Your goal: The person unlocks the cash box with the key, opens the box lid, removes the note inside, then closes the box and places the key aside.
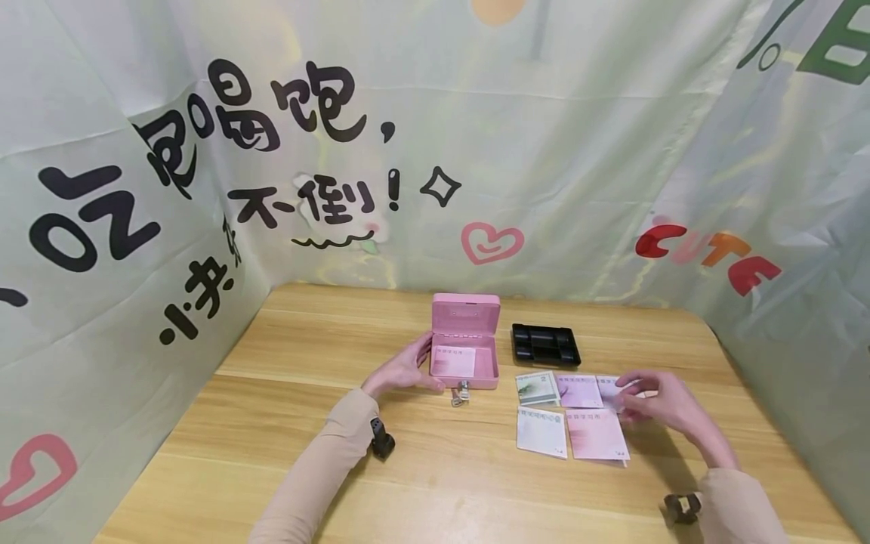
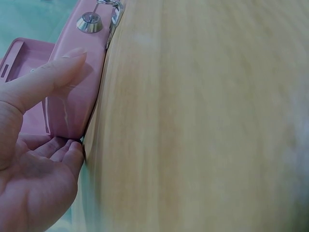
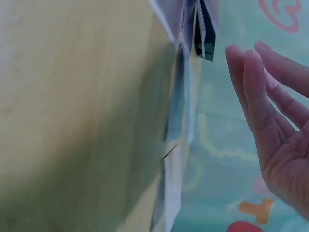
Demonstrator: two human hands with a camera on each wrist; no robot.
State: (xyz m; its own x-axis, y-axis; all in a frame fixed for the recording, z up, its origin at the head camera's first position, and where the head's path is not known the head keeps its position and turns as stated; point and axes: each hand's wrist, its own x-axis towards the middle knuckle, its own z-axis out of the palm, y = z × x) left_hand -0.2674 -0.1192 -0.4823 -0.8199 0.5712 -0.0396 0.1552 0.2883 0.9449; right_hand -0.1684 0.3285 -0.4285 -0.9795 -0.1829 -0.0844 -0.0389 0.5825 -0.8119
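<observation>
A pink cash box (image 1: 486,370) stands with its lid (image 1: 466,314) raised and a pink banknote (image 1: 454,363) inside. My left hand (image 1: 405,369) holds its front left corner: the thumb (image 2: 63,72) lies on the front face, the fingers against the side. Keys (image 1: 458,401) hang from the lock (image 2: 90,22). Over the right end of several folded banknotes is my right hand (image 1: 655,398), fingers extended, apart from the notes in the right wrist view. These are a greenish note (image 1: 535,388), purple notes (image 1: 578,391), a pale blue note (image 1: 541,434) and a pink note (image 1: 596,437).
Just right of the box lies a black compartment tray (image 1: 546,357), behind the notes. The wooden table (image 1: 435,483) is enclosed at the back and sides by a printed cloth (image 1: 584,166). Dark devices sit on both wrists.
</observation>
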